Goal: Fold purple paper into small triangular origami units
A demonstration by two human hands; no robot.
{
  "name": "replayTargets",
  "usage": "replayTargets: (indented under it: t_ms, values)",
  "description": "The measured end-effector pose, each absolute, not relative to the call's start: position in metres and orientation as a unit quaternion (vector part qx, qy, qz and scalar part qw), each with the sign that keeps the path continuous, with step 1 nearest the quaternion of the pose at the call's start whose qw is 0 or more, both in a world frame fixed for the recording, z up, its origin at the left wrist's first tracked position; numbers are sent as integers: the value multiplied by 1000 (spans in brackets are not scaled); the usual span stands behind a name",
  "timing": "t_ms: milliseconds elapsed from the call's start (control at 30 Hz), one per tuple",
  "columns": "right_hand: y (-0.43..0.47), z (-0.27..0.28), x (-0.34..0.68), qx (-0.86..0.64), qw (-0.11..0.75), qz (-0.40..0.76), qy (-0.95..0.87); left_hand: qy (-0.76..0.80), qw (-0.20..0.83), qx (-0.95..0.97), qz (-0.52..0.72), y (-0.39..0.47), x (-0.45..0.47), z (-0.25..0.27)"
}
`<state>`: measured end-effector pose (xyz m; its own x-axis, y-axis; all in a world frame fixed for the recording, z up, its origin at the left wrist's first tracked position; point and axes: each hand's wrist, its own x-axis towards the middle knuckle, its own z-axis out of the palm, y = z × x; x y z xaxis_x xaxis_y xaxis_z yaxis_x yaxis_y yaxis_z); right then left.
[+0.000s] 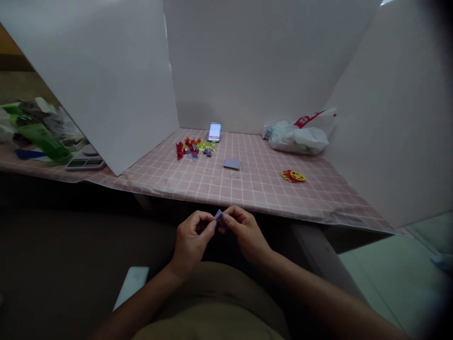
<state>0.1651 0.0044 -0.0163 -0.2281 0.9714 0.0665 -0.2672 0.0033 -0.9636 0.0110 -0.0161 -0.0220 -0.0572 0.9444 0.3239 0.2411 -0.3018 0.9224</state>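
Between my two hands is a small folded piece of purple paper (218,215), held just in front of the table's near edge. My left hand (193,238) pinches its left side between thumb and forefinger. On its right side, my right hand (246,233) pinches it the same way, the other fingers curled. A stack of purple paper squares (231,164) lies on the table beyond my hands. Farther back on the left is a cluster of small folded paper figures (187,148) in red, orange, yellow and purple.
A phone (214,132) with a lit screen leans near the back panel. Toward the right are a white plastic bag (299,139) and red and yellow cut-out pieces (293,176). White panels enclose the pink checked table (262,191). Outside the left panel are a green bottle (44,137) and a scale (85,163).
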Motion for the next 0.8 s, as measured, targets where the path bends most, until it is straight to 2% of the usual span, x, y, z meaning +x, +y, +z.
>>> replayTargets:
  t_ms: [167,600,800]
  values:
    - [6,-12,169,-376,498,568,-537,474,338,633,510,-15,6,-20]
    - [3,-15,167,-369,559,523,-527,431,325,640,546,-15,9,-24]
    - [-1,-15,165,-354,565,545,-508,422,320,633,564,-17,14,-28]
